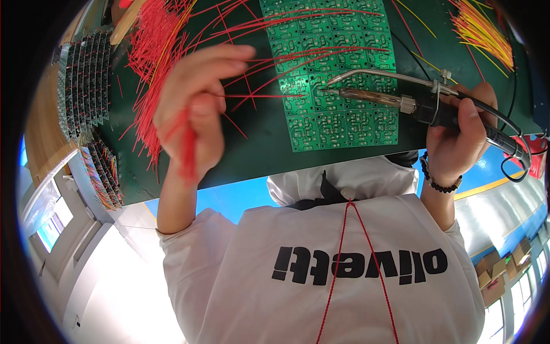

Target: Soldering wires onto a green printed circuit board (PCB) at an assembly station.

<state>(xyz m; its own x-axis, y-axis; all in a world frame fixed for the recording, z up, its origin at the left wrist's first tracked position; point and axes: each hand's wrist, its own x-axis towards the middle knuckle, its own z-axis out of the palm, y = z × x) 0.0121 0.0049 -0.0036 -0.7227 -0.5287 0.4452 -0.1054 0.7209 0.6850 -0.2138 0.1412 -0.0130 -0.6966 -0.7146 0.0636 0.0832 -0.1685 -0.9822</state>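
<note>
My right hand [467, 135] is wrapped around a black soldering iron [424, 108], whose tip points left over a green circuit board panel [346, 127]. A thin metal solder feed tube [378, 73] is clamped along the iron and bends down close to the tip. Left of the panel, my left hand [197, 109] is smeared by motion, its fingers curled. A blurred bunch of red wires [188, 150] sticks out of its palm. Several long red wires [321, 54] run from beside that hand across the panel; one ends close to the iron's tip.
A big heap of red wires [150, 69] lies on the dark green tabletop [246, 157] at the left. Stacked boards [85, 86] stand at its far left edge. Yellow and red wires [484, 37] lie at the back right. A black cable [514, 86] runs near my right hand.
</note>
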